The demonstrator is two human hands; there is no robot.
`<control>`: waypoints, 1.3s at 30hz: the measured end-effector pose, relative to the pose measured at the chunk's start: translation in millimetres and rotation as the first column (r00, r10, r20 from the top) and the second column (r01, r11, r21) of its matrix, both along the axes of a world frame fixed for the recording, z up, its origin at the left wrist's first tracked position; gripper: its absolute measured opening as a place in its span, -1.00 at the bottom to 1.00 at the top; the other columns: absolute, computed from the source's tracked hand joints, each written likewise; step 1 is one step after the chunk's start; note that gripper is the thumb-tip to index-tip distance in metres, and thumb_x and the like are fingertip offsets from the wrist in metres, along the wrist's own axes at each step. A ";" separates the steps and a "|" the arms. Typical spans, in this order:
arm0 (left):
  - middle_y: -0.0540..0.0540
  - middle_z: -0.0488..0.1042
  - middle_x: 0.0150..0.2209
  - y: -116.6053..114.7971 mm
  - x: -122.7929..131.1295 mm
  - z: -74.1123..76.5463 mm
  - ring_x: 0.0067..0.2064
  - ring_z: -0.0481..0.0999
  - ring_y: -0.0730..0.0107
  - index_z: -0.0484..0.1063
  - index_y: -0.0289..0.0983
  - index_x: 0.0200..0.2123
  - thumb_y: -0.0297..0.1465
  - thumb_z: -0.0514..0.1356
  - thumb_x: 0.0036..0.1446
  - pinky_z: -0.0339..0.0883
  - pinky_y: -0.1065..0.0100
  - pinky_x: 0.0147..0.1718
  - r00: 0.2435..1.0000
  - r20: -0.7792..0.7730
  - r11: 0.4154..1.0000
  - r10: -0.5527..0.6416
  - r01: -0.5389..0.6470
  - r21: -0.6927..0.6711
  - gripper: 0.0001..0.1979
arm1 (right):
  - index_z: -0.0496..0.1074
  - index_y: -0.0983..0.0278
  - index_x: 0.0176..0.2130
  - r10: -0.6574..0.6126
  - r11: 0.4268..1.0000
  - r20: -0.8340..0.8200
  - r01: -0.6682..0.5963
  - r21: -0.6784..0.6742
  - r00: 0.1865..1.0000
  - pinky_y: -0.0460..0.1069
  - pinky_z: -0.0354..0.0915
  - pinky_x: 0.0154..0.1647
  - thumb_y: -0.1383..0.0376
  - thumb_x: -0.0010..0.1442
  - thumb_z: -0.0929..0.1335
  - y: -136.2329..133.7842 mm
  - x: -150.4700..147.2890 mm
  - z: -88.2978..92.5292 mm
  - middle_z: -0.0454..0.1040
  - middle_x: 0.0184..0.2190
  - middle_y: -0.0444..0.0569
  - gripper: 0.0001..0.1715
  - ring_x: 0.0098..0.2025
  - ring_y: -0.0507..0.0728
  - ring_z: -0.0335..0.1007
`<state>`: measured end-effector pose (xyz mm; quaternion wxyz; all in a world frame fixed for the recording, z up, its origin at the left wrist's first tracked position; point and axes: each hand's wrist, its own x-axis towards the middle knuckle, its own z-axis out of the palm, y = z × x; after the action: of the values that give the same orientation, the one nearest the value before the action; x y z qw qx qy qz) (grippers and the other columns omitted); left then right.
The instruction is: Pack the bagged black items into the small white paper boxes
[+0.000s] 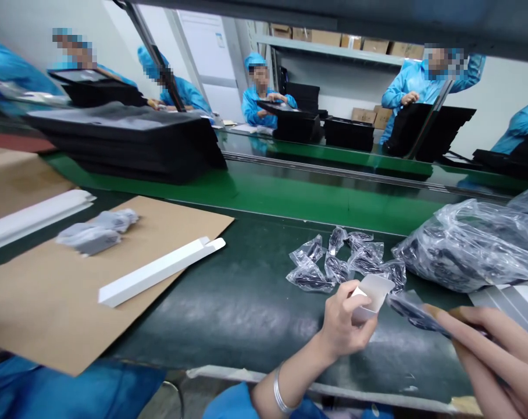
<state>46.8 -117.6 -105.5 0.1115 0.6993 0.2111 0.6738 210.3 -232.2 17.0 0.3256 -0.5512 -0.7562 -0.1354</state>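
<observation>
My left hand (345,320) is closed around the open end of a small white cardboard box (371,294), held just above the dark green table. My right hand (495,346) comes in from the lower right, fingers pinched on a small clear plastic bag with dark parts (414,311) whose tip points at the box's opening. Several more small clear bags (338,262) lie on the table just beyond my hands.
A large clear bag of dark parts (468,244) lies at right. A brown cardboard sheet (50,302) at left carries a long white box (159,270) and wrapped grey packets (96,230). Black trays (128,137) are stacked past the green conveyor (290,195). Several people in blue work beyond.
</observation>
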 end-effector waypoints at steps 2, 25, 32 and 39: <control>-0.14 0.41 -0.09 0.3 0.1 -0.2 -0.23 0.51 0.37 0.22 -0.16 0.01 -0.54 0.22 0.09 0.46 0.40 -0.37 1.000 0.008 0.999 -0.009 0.008 0.034 -0.57 | 0.47 0.14 0.03 0.091 0.996 0.082 -0.090 -0.023 0.992 -0.16 0.35 -0.21 0.44 0.28 0.23 14.8 -12.2 12.0 0.43 -0.13 -0.02 -0.58 -0.17 0.01 0.46; -0.13 0.47 -0.15 2.6 2.5 -5.6 -0.20 0.57 0.31 0.07 -0.16 0.13 -0.44 0.25 0.17 0.51 0.33 -0.27 0.982 0.115 0.988 -0.151 0.152 0.005 -0.47 | 0.43 0.23 -0.27 0.209 0.882 -0.109 -0.140 0.449 0.972 -0.07 0.19 -0.53 0.67 0.09 0.24 66.7 -56.3 8.8 0.30 -0.45 -0.10 -0.60 -0.45 0.01 0.26; -0.01 0.42 -0.31 2.1 1.5 1.2 -0.28 0.53 0.34 0.16 -0.18 -0.04 -0.49 0.26 0.10 0.48 0.33 -0.28 0.988 0.106 0.992 -0.116 0.121 -0.046 -0.58 | 0.36 0.25 -0.42 0.244 0.830 -0.148 -0.128 0.543 0.958 -0.12 0.20 -0.53 0.67 0.05 0.23 90.9 -60.3 12.7 0.27 -0.57 -0.19 -0.65 -0.51 -0.04 0.26; -0.01 0.37 -0.29 -1.3 1.9 -10.3 -0.38 0.50 0.39 0.14 -0.22 0.03 -0.38 0.28 0.10 0.45 0.40 -0.44 0.997 0.052 0.998 -0.060 0.061 -0.022 -0.51 | 0.26 0.26 -0.60 0.250 0.863 -0.030 -0.208 0.460 0.968 -0.08 0.04 -0.57 0.61 0.02 0.18 99.2 -67.5 7.1 0.21 -0.65 -0.15 -0.66 -0.57 -0.03 0.09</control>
<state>48.7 -118.9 -115.8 0.1454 0.6866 0.1947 0.6852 142.8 -133.0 24.1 0.4918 -0.3718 -0.7486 -0.2439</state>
